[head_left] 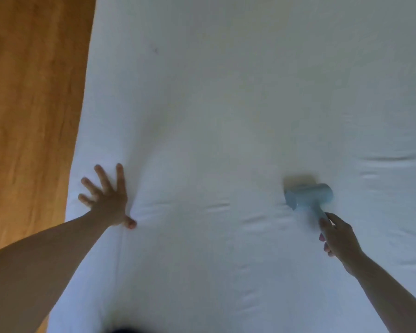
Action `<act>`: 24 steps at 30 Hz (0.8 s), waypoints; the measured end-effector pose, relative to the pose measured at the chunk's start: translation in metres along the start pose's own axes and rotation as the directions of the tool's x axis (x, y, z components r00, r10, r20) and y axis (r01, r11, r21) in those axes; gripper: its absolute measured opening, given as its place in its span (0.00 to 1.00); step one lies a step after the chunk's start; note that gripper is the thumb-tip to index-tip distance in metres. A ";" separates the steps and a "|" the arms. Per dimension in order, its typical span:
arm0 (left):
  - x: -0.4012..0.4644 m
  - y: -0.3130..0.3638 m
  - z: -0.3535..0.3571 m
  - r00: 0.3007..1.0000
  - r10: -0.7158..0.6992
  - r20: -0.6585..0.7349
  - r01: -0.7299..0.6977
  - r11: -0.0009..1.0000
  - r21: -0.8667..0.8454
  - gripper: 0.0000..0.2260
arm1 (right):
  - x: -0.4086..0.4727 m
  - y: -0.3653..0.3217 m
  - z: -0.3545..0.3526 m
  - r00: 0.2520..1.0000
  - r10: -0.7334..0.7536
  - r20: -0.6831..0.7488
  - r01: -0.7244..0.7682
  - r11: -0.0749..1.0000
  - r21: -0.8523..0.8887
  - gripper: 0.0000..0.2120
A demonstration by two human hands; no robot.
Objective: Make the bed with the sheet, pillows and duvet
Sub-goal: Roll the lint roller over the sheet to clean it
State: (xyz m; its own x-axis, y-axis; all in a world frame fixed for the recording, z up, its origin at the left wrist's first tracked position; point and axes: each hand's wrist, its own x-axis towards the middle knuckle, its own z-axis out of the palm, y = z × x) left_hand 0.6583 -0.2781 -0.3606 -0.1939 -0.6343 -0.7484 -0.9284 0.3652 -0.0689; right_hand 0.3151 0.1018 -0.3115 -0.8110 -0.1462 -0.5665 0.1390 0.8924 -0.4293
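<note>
Smoothing the white cotton sheet (pixel 226 104) across the bed.

Left hand (pixel 108 200), splayed flat at eight o'clock, should pin it while right hand (pixel 339 239) grips the pale-blue handheld roller (pixel 309 195) at four o'clock, stroking outward through wrinkles.

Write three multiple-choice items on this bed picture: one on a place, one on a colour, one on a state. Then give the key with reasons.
1. Where does the left hand lie?
A. On the floor
B. On the sheet near its left edge
C. On the tool

2. What colour is the tool?
A. Red
B. Black
C. Light blue

3. How is the right hand?
A. Gripping the tool's handle
B. Flat on the sheet
C. Holding a pillow

Key: B, fingers spread on the white sheet beside the wooden floor; C, its head and handle look pale blue; A, fingers curl round the handle.
</note>
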 end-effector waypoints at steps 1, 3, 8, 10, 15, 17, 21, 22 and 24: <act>-0.001 0.000 0.000 1.000 0.002 -0.012 -0.002 1.000 0.004 0.76 | -0.008 0.011 0.003 1.000 0.013 -0.027 -0.013 1.000 -0.008 0.10; -0.005 0.000 0.001 0.999 0.009 -0.048 -0.008 1.000 0.016 0.75 | -0.027 0.028 0.016 0.992 -0.001 -0.129 -0.007 0.998 -0.065 0.12; -0.026 -0.007 0.024 0.965 0.090 -0.246 -0.066 0.993 0.102 0.66 | -0.095 0.026 0.063 0.961 -0.109 -0.253 0.118 0.993 0.019 0.13; -0.045 -0.008 0.045 0.944 0.138 -0.300 -0.111 0.988 0.107 0.53 | -0.129 0.015 0.083 0.964 -0.155 -0.218 0.171 0.984 0.056 0.11; -0.088 -0.031 0.090 0.921 0.326 -0.211 -0.309 0.945 0.108 0.36 | -0.202 -0.027 0.146 0.974 -0.215 -0.070 0.225 0.955 0.195 0.10; -0.098 -0.057 0.099 0.899 0.414 -0.143 -0.393 0.906 0.156 0.40 | -0.223 -0.046 0.178 0.973 -0.227 -0.036 0.229 0.939 0.256 0.11; -0.097 -0.107 0.114 0.813 0.572 -0.109 -0.558 0.819 0.134 0.41 | -0.260 -0.070 0.240 0.985 -0.167 -0.044 0.172 0.930 0.326 0.11; -0.095 -0.116 0.117 0.784 0.611 -0.115 -0.602 0.792 0.100 0.40 | -0.268 -0.076 0.255 0.987 -0.151 -0.057 0.161 0.928 0.335 0.10; -0.090 -0.132 0.118 0.719 0.683 -0.128 -0.683 0.729 0.057 0.38 | -0.282 -0.088 0.280 0.988 -0.124 -0.094 0.149 0.929 0.340 0.09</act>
State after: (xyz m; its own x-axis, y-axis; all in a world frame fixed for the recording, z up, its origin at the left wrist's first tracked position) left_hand 0.8356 -0.1886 -0.3617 -0.8144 -0.2937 -0.5006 -0.5261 0.7377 0.4231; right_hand 0.6907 -0.0555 -0.3112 -0.8716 -0.2153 -0.4403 0.2012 0.6621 -0.7220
